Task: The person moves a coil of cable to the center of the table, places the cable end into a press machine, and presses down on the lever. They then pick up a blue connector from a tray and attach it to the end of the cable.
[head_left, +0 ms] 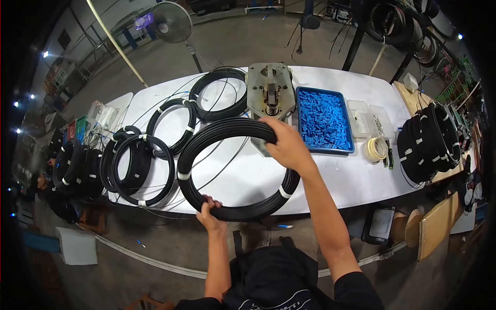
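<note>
- Black cable coil [227,129]: wide round ring of many thin, glossy strands, bound here and there with white tape bands; lies on the white tabletop [336,181] with its near arc hanging past the front edge.
- Left hand [208,213]: closed round the near arc, fingers curled over the bundle; sits just off the tabletop's front edge, over the floor.
- Right hand [285,147]: clamped palm-down on the far arc, fingers wrapped over the strands; just in front of the metal fixture [268,90], a flat grey plate with a spring and upright parts.
- Blue tray [299,121]: rectangular, rimmed, heaped with small blue plastic pieces; just beside the right hand, on its right.
- Open room: smooth bare white inside the ring; a wider bare strip from the tray down to the rounded front edge.
- Left side: crowded with smaller black coils [126,165], overlapping, loose strands trailing between them; little free surface there.
- Right end: upright stack of coils [429,144] at the tabletop's edge; pale tape roll [369,150] between it and the tray.
</note>
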Demonstrator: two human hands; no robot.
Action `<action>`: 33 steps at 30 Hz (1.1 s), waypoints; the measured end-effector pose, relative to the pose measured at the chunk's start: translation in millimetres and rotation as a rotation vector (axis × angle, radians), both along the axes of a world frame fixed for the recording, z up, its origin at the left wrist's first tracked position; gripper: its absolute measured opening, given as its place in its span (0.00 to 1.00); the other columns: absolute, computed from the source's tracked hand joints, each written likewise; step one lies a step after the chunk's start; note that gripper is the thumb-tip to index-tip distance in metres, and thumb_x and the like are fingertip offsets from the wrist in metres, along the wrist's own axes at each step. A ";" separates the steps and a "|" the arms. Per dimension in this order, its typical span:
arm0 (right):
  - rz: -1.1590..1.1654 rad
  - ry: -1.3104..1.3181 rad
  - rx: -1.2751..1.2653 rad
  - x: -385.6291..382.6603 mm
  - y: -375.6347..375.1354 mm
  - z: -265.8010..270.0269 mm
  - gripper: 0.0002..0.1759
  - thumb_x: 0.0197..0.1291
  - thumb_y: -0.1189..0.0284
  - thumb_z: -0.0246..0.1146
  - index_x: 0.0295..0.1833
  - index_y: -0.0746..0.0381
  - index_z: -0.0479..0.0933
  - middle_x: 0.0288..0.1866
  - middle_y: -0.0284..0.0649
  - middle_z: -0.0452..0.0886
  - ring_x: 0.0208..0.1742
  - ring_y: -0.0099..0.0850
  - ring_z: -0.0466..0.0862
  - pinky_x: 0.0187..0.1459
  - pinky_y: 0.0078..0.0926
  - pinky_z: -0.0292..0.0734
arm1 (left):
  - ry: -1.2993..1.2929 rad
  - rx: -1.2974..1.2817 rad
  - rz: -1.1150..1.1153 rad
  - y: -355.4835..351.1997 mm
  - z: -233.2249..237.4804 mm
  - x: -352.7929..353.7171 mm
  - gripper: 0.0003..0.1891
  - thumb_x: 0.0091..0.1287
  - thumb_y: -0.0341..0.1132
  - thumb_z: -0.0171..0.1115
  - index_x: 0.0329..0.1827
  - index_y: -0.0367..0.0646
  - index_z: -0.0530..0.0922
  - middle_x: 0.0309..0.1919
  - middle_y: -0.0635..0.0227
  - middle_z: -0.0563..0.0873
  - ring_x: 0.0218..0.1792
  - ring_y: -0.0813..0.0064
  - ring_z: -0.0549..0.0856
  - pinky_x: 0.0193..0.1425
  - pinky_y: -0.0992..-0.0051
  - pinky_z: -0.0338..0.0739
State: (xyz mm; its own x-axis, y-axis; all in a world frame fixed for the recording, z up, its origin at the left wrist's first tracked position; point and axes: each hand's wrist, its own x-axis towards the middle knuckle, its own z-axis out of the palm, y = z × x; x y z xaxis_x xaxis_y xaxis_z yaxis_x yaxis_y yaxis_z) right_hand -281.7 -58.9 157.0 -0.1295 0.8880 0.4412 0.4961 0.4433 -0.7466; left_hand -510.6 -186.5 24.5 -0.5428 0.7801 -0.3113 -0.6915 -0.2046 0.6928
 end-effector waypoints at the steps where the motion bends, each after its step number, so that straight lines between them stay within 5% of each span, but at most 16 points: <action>1: 0.035 -0.106 -0.010 -9.1 9.0 1.6 0.24 0.50 0.79 0.63 0.56 0.62 0.74 0.44 0.52 0.83 0.45 0.51 0.83 0.47 0.39 0.77 | -0.044 -0.053 0.017 -7.7 -6.7 9.0 0.09 0.54 0.24 0.52 0.38 0.42 0.72 0.26 0.71 0.74 0.24 0.74 0.73 0.34 0.72 0.72; 5: 0.108 -0.513 -0.183 -50.1 27.0 10.1 0.20 0.52 0.72 0.63 0.53 0.59 0.75 0.44 0.50 0.83 0.48 0.50 0.83 0.50 0.47 0.78 | -0.250 -0.148 0.011 -35.7 -28.4 36.3 0.03 0.57 0.29 0.54 0.32 0.47 0.70 0.24 0.73 0.71 0.23 0.75 0.72 0.36 0.69 0.73; 9: 0.174 -0.627 -0.266 -70.4 35.4 -34.1 0.19 0.55 0.68 0.64 0.54 0.55 0.77 0.44 0.48 0.84 0.48 0.49 0.84 0.50 0.46 0.80 | -0.305 -0.294 0.016 -57.3 -46.7 42.5 0.07 0.62 0.35 0.56 0.28 0.48 0.69 0.23 0.73 0.71 0.24 0.74 0.72 0.35 0.68 0.73; 18: 0.029 -0.462 -0.512 -18.7 23.5 -128.4 0.23 0.54 0.63 0.69 0.55 0.56 0.76 0.43 0.51 0.84 0.48 0.52 0.83 0.50 0.47 0.79 | -0.083 -0.435 -0.104 -68.3 -56.5 27.9 0.05 0.61 0.30 0.60 0.33 0.45 0.71 0.25 0.72 0.73 0.24 0.75 0.74 0.31 0.69 0.74; 21: -0.028 -0.446 -0.425 7.8 15.0 -170.1 0.24 0.53 0.65 0.70 0.56 0.59 0.76 0.52 0.52 0.80 0.57 0.51 0.78 0.56 0.45 0.76 | -0.036 -0.491 -0.171 -60.1 -46.3 25.2 0.06 0.60 0.28 0.61 0.37 0.44 0.72 0.25 0.71 0.74 0.23 0.75 0.74 0.30 0.69 0.75; 22: -0.063 -0.427 -0.272 11.7 12.2 -174.7 0.24 0.53 0.66 0.70 0.56 0.61 0.75 0.56 0.51 0.77 0.59 0.51 0.76 0.58 0.45 0.74 | -0.014 -0.515 -0.204 -57.7 -44.1 25.7 0.07 0.60 0.27 0.61 0.39 0.43 0.72 0.25 0.70 0.75 0.23 0.75 0.75 0.30 0.70 0.75; 25: -0.095 -0.463 -0.423 18.5 2.1 -164.9 0.26 0.53 0.68 0.71 0.57 0.62 0.75 0.59 0.48 0.72 0.61 0.51 0.71 0.61 0.45 0.72 | 0.006 -0.524 -0.227 -57.6 -44.4 28.0 0.09 0.59 0.26 0.62 0.41 0.42 0.72 0.26 0.70 0.75 0.23 0.75 0.75 0.30 0.70 0.75; 33: 0.050 -0.350 -0.364 19.4 -0.9 -172.9 0.27 0.57 0.60 0.70 0.59 0.61 0.76 0.56 0.47 0.74 0.58 0.50 0.74 0.59 0.44 0.73 | -0.070 -0.534 -0.154 -82.4 -51.6 33.3 0.10 0.60 0.26 0.61 0.43 0.42 0.72 0.30 0.67 0.76 0.24 0.73 0.75 0.31 0.69 0.75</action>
